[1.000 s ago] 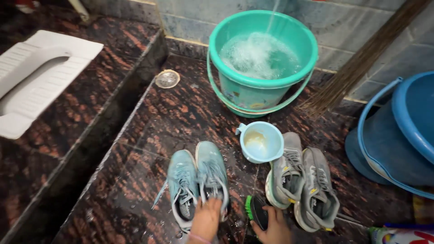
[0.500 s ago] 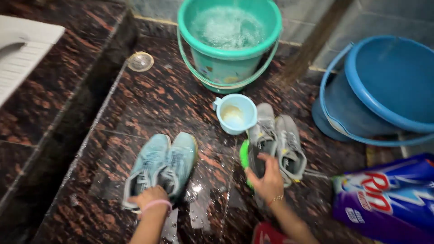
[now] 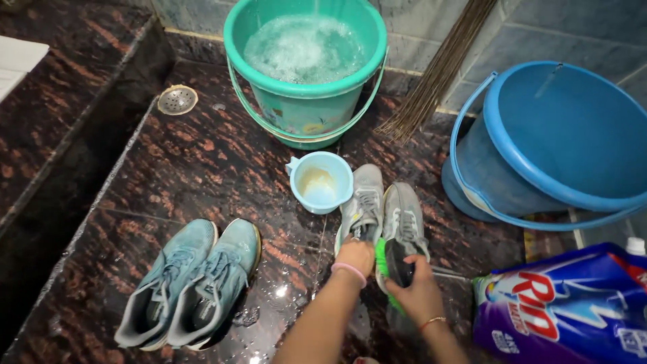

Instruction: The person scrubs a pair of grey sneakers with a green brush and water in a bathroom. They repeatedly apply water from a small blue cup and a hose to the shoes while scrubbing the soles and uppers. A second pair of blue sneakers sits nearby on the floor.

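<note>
Under our hands, grey shoes [image 3: 384, 209], left hand [image 3: 355, 256] gripping one heel, right hand [image 3: 416, 286] clasping green brush [image 3: 385, 263], mug [image 3: 320, 182] just beyond.

mug [image 3: 319, 182] before bucket [image 3: 304, 67], seemingly touching shoes [image 3: 381, 216]

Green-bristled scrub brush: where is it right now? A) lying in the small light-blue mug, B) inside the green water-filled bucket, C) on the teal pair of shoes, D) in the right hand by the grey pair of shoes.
D: the right hand grips the green-bristled scrub brush against the grey pair of shoes, while the left hand rests on one of them.
</note>
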